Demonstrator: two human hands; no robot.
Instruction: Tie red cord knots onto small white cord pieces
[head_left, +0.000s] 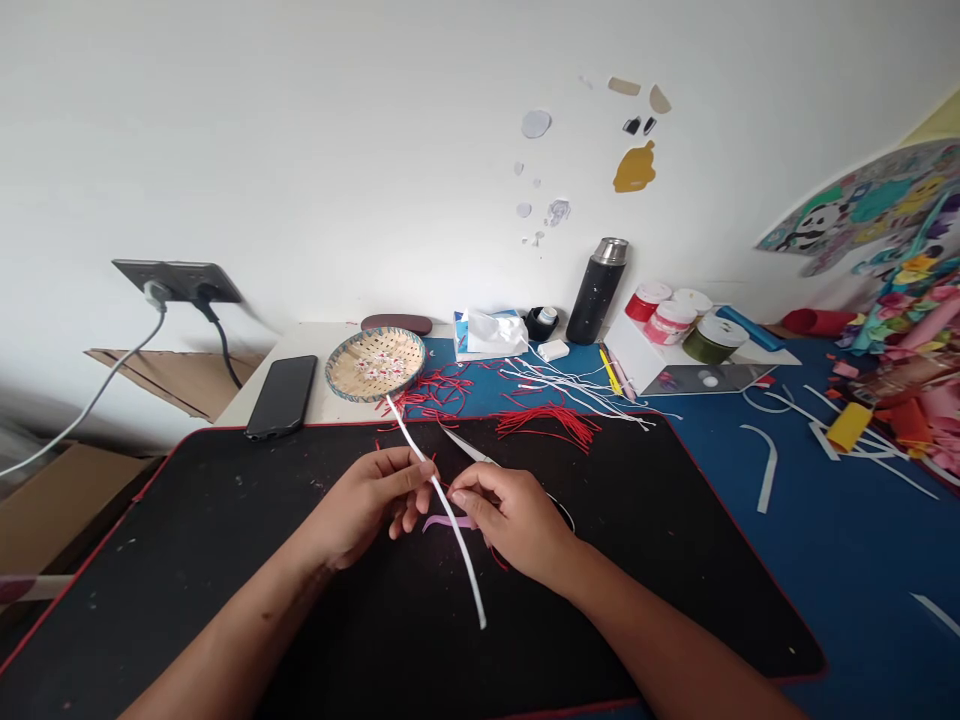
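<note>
My left hand (388, 490) pinches a long white strip (457, 540) between thumb and fingertips; it slants from near the woven basket down toward me. Close by on the right, the thumb and fingers of my right hand (510, 515) are pressed together, with a bit of red by their tips, too small to make out. A pointed metal blade (466, 445) lies on the black mat (652, 590), partly covered by my right hand. Below the fingers shows a curved lilac piece (448, 522), its other end hidden.
Behind the mat are a shallow woven basket (375, 365), red cords (551, 422), white cords (577, 388), a tissue box (491, 335) and a black flask (598, 292). A phone (281, 397) lies left. Ribbon spools (714, 338) stand on a white box at right.
</note>
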